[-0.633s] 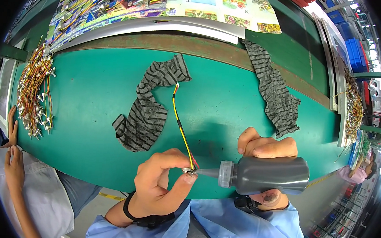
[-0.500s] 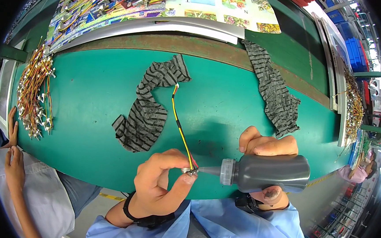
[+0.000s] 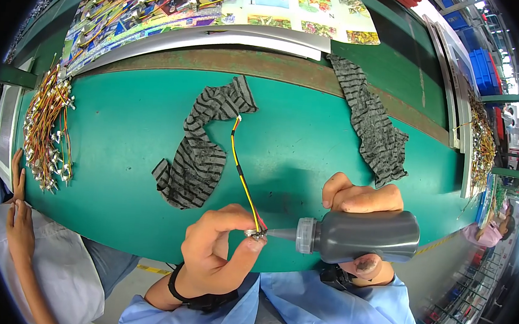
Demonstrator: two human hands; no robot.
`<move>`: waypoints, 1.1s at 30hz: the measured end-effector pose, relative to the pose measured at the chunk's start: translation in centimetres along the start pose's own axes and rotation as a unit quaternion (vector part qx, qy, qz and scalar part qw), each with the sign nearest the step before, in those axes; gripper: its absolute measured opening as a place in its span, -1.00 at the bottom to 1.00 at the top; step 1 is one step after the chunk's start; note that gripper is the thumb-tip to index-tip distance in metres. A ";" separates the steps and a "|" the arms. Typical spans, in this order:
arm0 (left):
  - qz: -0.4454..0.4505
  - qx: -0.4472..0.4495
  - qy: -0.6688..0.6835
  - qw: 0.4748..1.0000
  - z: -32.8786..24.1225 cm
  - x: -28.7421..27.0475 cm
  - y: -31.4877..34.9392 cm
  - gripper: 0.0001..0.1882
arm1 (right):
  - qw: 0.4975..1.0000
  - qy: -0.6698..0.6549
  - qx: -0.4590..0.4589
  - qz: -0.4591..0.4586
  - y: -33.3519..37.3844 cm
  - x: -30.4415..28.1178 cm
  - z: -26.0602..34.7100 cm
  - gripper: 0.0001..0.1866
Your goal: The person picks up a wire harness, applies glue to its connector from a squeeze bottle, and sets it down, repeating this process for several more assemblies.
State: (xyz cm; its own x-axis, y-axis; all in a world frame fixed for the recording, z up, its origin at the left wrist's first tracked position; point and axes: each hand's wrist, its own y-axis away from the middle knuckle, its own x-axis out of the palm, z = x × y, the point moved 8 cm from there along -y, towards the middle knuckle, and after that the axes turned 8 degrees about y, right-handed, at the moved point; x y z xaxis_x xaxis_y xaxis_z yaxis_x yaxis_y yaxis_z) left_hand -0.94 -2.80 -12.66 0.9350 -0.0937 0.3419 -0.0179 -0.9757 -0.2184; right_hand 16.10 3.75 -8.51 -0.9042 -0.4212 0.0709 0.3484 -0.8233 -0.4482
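Observation:
Between thumb and forefinger, my left hand (image 3: 220, 252) pinches a small round metal part (image 3: 255, 234) with wires soldered to it. From that part a yellow, black and red wire lead (image 3: 241, 176) runs up to a white connector (image 3: 238, 118) beside a striped cloth. My right hand (image 3: 362, 196) is wrapped round a dark grey squeeze bottle (image 3: 370, 236) lying sideways, its clear cap and tapered nozzle (image 3: 282, 233) pointing left. The nozzle tip is at the metal part; whether it touches I cannot tell. A dark smudge marks my right thumb.
Two striped grey cloths (image 3: 196, 166) (image 3: 373, 128) lie on the green table (image 3: 123, 134). A bundle of wire leads (image 3: 48, 126) sits at the left, another pile (image 3: 481, 144) at the right. More leads lie on a printed sheet (image 3: 270, 9) beyond. A co-worker's hands (image 3: 20, 223) rest at the left edge.
Very little differs. Both hands, with the metal part and bottle, appear shifted slightly left, and the wire lead leans a little further left. The nozzle tip stays at the metal part.

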 end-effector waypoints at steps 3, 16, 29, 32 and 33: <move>-0.002 0.006 0.002 1.000 -0.1 -0.1 0.0 -0.80 | 1.000 -0.013 0.015 0.003 -0.1 0.0 -0.1 -0.35; 0.001 0.001 -0.011 1.000 -0.1 0.0 -0.1 -0.80 | 0.999 -0.011 0.016 -0.042 0.2 0.1 0.2 -0.27; 0.000 0.005 -0.024 1.000 -0.2 0.2 -0.2 -0.82 | 1.000 -0.001 -0.019 -0.006 0.1 0.0 0.2 -0.30; -0.005 0.001 -0.020 1.000 -0.1 0.2 0.0 -0.82 | 1.000 0.002 -0.006 -0.004 0.3 -0.2 0.0 -0.32; -0.007 -0.002 -0.017 1.000 -0.1 0.2 0.1 -0.82 | 1.000 0.002 -0.006 -0.004 0.3 -0.2 0.0 -0.32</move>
State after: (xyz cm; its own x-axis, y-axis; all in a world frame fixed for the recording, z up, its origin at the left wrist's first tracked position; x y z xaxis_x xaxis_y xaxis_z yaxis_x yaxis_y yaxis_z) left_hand -0.81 -2.89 -12.54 0.9467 -0.0741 0.3134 -0.0071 -0.9778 -0.2096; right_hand 16.44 3.56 -8.63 -0.9083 -0.4122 0.0711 0.3372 -0.8221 -0.4587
